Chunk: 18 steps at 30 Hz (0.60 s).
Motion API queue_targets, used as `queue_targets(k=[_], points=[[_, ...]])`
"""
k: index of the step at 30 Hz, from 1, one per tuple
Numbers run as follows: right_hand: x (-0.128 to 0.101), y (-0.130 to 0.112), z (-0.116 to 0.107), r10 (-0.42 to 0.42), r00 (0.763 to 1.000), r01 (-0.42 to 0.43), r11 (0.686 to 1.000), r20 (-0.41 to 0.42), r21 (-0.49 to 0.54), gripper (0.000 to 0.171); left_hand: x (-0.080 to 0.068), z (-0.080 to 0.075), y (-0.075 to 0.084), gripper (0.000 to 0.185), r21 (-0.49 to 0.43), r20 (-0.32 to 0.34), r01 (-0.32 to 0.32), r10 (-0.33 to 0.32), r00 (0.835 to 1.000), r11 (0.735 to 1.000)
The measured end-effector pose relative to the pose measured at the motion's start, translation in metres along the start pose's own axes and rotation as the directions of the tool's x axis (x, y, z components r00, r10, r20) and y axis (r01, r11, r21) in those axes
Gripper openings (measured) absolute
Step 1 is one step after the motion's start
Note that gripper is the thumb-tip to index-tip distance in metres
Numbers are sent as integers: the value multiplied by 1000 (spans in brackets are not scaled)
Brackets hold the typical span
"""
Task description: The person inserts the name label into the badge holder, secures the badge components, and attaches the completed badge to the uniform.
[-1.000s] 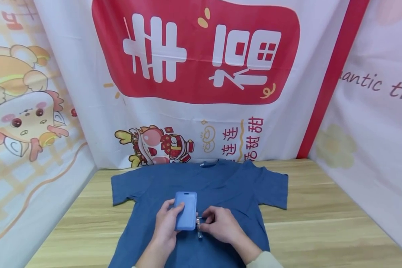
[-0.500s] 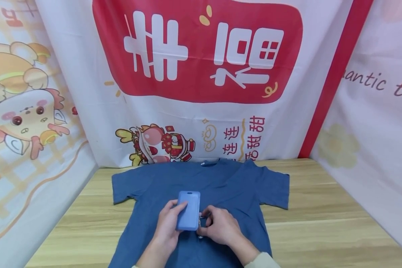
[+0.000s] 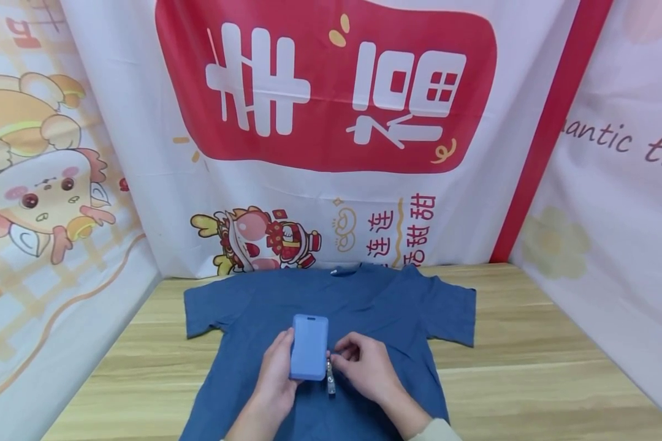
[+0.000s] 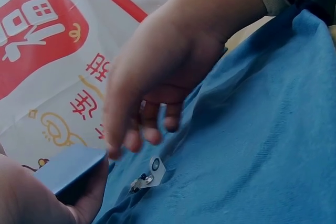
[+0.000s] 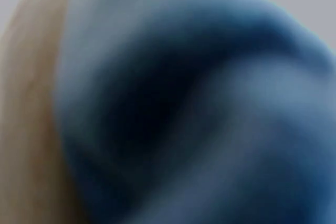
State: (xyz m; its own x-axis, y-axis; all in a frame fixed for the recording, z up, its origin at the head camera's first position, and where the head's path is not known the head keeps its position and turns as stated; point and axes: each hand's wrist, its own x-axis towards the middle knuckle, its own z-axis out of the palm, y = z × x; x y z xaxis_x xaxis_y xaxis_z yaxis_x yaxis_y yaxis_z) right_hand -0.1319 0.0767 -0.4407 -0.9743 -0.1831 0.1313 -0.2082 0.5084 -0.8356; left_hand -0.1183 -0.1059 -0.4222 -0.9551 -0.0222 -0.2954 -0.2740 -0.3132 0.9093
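A blue T-shirt (image 3: 364, 306) lies flat on the wooden table (image 3: 529, 367), neck toward the back. My left hand (image 3: 278, 367) grips a light blue card holder (image 3: 309, 346) by its lower end, standing it up over the shirt's middle. A small metal clip (image 3: 330, 378) hangs at the holder's lower right corner and lies on the cloth (image 4: 149, 174). My right hand (image 3: 361, 367) hovers just right of the clip, and its loosely curled fingers (image 4: 152, 135) are above it and hold nothing. The right wrist view shows only blurred blue cloth (image 5: 199, 119).
Printed banners (image 3: 331, 122) wall in the table at the back and on both sides. Bare wood shows left and right of the shirt (image 3: 138, 367).
My right hand's fingers have come off the clip, which now hangs in plain sight. The card holder has shifted a little to the right in my left hand.
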Motion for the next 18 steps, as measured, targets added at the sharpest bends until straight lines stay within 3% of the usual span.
queue_targets(k=[9,13,18], points=[[-2,-11,4,-2,990,18,994,-138,110,8,2,4,0,70,-31,29,31,-30,999,999],[-4,-13,5,-6,993,23,990,-121,138,5,0,5,-3,69,-45,82,14,-11,997,999],[-4,-12,6,0,996,13,989,-86,147,16,-2,6,-4,68,-73,144,11,0,990,997]])
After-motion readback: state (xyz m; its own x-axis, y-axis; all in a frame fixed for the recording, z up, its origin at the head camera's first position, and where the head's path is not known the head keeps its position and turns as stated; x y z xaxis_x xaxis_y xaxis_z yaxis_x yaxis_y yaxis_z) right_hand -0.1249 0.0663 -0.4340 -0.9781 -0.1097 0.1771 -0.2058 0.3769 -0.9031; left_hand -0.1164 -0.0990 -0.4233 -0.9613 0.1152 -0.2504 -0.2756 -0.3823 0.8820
